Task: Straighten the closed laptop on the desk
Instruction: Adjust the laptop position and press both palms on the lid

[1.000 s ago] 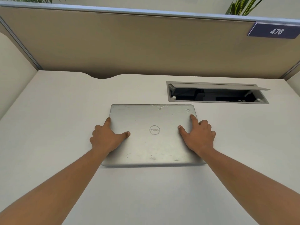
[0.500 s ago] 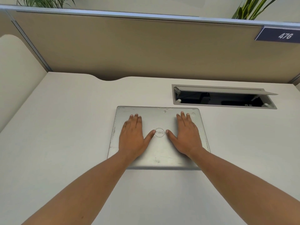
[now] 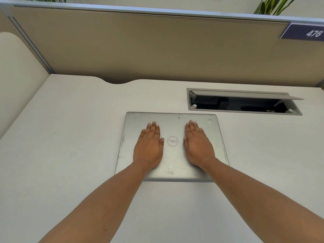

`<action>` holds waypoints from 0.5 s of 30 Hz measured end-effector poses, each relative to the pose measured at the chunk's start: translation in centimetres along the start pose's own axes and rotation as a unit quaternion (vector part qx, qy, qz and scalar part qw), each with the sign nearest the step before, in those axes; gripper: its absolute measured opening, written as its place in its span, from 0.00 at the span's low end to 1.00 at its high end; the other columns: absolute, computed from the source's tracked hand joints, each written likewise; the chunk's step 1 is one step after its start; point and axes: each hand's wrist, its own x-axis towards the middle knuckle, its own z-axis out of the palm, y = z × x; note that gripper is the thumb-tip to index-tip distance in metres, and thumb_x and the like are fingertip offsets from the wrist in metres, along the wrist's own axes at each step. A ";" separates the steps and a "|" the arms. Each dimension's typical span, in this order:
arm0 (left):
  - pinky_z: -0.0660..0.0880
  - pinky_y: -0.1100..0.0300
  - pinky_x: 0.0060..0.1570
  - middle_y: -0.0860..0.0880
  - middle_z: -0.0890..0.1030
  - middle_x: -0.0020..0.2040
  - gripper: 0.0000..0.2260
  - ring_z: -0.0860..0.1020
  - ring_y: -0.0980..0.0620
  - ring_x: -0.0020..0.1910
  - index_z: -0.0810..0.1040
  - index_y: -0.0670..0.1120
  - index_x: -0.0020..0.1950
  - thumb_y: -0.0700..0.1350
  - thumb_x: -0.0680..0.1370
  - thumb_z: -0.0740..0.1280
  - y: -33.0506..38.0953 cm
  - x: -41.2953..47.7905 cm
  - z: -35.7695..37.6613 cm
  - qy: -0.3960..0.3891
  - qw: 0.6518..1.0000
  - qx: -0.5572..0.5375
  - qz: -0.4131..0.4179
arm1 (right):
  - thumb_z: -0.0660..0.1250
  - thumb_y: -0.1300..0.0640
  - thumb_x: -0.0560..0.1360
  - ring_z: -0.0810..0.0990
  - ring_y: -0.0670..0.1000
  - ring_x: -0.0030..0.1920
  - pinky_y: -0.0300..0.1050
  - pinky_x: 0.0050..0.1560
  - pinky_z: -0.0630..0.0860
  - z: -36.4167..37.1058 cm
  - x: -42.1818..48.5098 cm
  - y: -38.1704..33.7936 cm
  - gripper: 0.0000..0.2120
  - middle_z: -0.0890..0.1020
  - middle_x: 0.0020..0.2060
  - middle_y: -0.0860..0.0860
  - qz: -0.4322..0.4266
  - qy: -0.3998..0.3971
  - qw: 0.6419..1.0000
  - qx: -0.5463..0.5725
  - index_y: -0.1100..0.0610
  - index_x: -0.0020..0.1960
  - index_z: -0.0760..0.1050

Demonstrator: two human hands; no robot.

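Note:
A closed silver laptop (image 3: 172,127) with a round logo on its scuffed lid lies in the middle of the white desk (image 3: 70,155), its edges about parallel to the desk's back edge. My left hand (image 3: 149,146) rests flat on the lid, left of the logo, fingers together and pointing away from me. My right hand (image 3: 197,144) lies flat on the lid to the right of the logo in the same way. Neither hand grips anything.
A cable well (image 3: 243,102) with its grey flap raised is set in the desk behind and to the right of the laptop. A beige partition (image 3: 157,46) with a number plate (image 3: 305,32) closes the back; a side panel (image 3: 15,76) stands at the left.
Both hands have moved from the laptop's side edges inward onto the lid and now lie flat beside the logo. The laptop has stayed about where it was.

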 end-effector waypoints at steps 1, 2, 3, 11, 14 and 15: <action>0.43 0.55 0.77 0.46 0.51 0.82 0.25 0.47 0.50 0.80 0.51 0.42 0.80 0.50 0.84 0.47 0.0 0.0 0.0 -0.002 1.000 -0.001 0.000 | 0.47 0.54 0.83 0.48 0.52 0.79 0.46 0.78 0.44 0.0 0.0 0.0 0.26 0.51 0.80 0.55 0.001 -0.001 1.000 -0.001 0.60 0.79 0.49; 0.43 0.55 0.77 0.46 0.51 0.82 0.25 0.47 0.50 0.80 0.51 0.42 0.80 0.49 0.84 0.47 0.0 0.1 0.0 -0.004 1.000 -0.001 -0.001 | 0.47 0.54 0.83 0.48 0.52 0.79 0.46 0.78 0.44 0.0 0.0 -0.1 0.26 0.51 0.80 0.55 0.002 -0.003 1.000 -0.003 0.61 0.79 0.49; 0.43 0.56 0.77 0.46 0.50 0.82 0.25 0.47 0.50 0.80 0.50 0.43 0.80 0.49 0.84 0.47 0.0 0.1 0.1 -0.005 1.000 0.000 -0.001 | 0.47 0.54 0.83 0.47 0.52 0.79 0.46 0.78 0.44 0.0 0.0 -0.1 0.26 0.51 0.80 0.55 0.003 -0.003 1.000 -0.003 0.61 0.79 0.48; 0.42 0.56 0.77 0.46 0.49 0.82 0.26 0.46 0.51 0.80 0.49 0.42 0.80 0.49 0.84 0.46 0.1 0.2 0.2 -0.005 1.000 0.003 -0.007 | 0.47 0.54 0.83 0.47 0.51 0.79 0.45 0.78 0.44 -0.1 0.0 -0.1 0.26 0.51 0.80 0.55 0.007 -0.003 1.000 0.007 0.60 0.79 0.48; 0.42 0.56 0.77 0.46 0.48 0.82 0.26 0.45 0.51 0.80 0.48 0.42 0.80 0.49 0.84 0.46 0.0 0.2 0.1 -0.008 1.000 0.006 -0.005 | 0.46 0.54 0.83 0.46 0.50 0.79 0.44 0.78 0.43 -0.1 0.0 -0.1 0.26 0.50 0.80 0.54 0.004 -0.001 1.000 0.008 0.60 0.79 0.48; 0.42 0.56 0.77 0.45 0.48 0.82 0.26 0.45 0.51 0.80 0.48 0.42 0.80 0.49 0.84 0.46 0.0 0.1 0.0 -0.012 1.000 0.000 -0.006 | 0.46 0.54 0.83 0.46 0.50 0.79 0.44 0.77 0.42 -0.3 -0.1 -0.2 0.26 0.50 0.80 0.54 0.009 -0.004 1.000 0.017 0.60 0.79 0.47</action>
